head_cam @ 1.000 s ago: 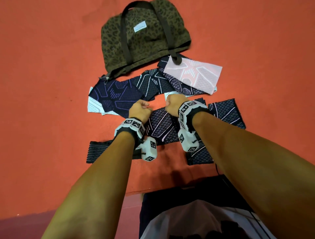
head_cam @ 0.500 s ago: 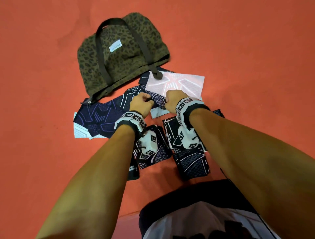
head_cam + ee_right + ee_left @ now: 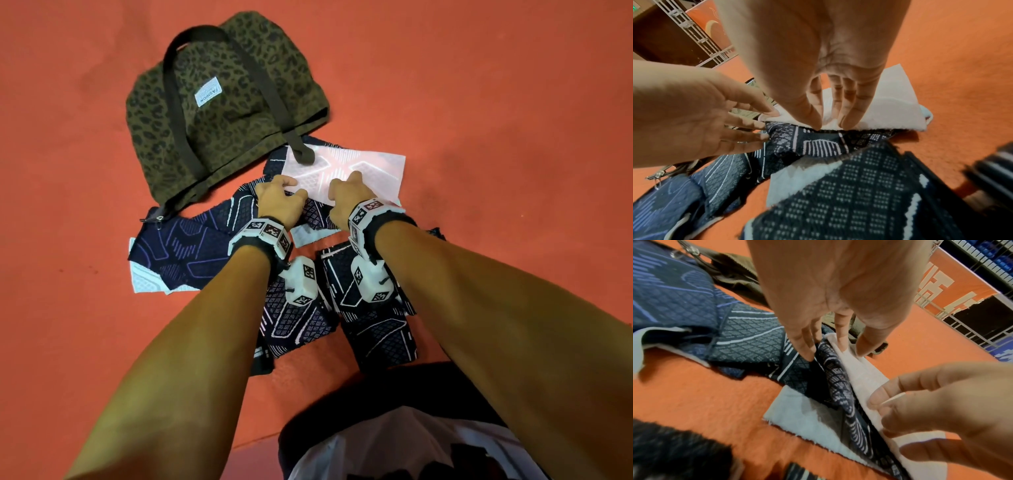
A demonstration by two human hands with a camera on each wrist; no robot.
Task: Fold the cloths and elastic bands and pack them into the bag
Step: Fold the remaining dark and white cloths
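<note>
Closest to the person, two folded dark cloths lie side by side on the orange floor (image 3: 513, 137). The left folded cloth (image 3: 294, 329) has pink lines and dots. The right folded cloth (image 3: 373, 329) has white lines and sits just beside it. A dark striped band (image 3: 262, 356) peeks out under the left arm.

A bit farther, both hands reach the near edge of the pale pink cloth (image 3: 363, 171). The left hand (image 3: 279, 200) has its fingers (image 3: 842, 339) spread a little and pointing down. The fingertips touch the left end of the pink cloth's edge, and the thumb comes close to pinch it. The right hand (image 3: 342, 195) pinches the same edge with thumb and curled fingers (image 3: 849, 112), closer to the middle.

The pink cloth lies on top of a dark cloth with pink dots (image 3: 818, 144). A white cloth (image 3: 797, 412) shows under that one. To the left lies a big blue cloth with purple lines (image 3: 181, 250).

Farthest away is the bag (image 3: 219, 102). It is green with dark spots and lies flat on the floor. One of its dark straps (image 3: 298, 147) rests on the far corner of the pink cloth. I cannot tell if the bag is open.
</note>
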